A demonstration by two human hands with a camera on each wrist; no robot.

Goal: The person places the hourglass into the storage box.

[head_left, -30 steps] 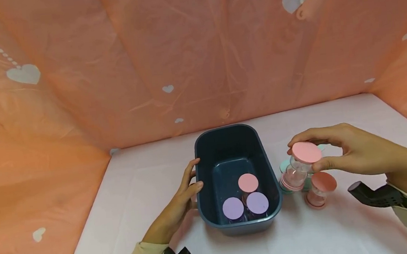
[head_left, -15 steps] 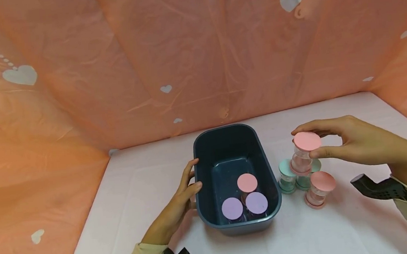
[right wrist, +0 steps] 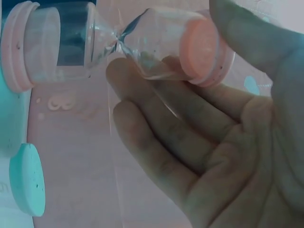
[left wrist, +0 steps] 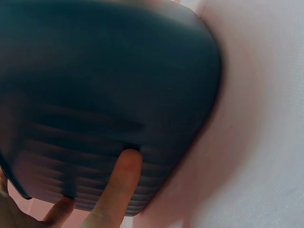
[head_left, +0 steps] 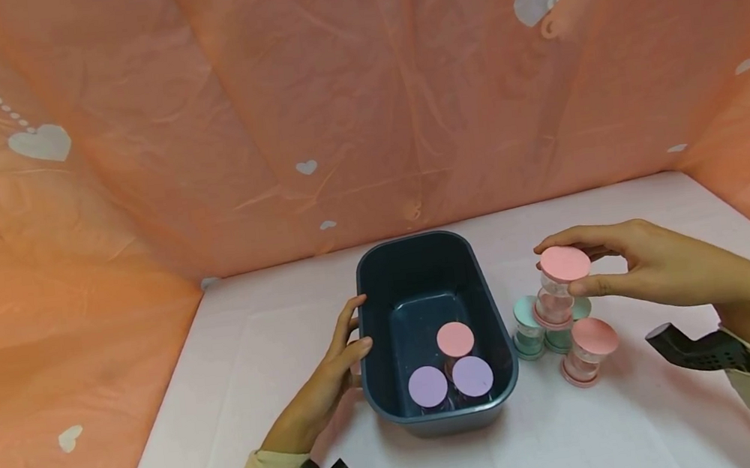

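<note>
Three sand timers (head_left: 450, 366) stand in the blue bin (head_left: 481, 284); right hand (head_left: 636, 265) pinches a pink timer (head_left: 556, 288) beside it, three more (head_left: 564, 340) waiting on the worktop (head_left: 259, 366). Left hand (head_left: 331, 377) rests flat-fingered against the bin's wall.

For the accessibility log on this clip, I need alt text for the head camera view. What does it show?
A person's right hand pinches the top cap of a clear pink-capped sand timer, lifted above two teal-capped timers and another pink-capped timer on a white table. The left hand rests against a dark blue plastic tub holding three more timers.
</note>
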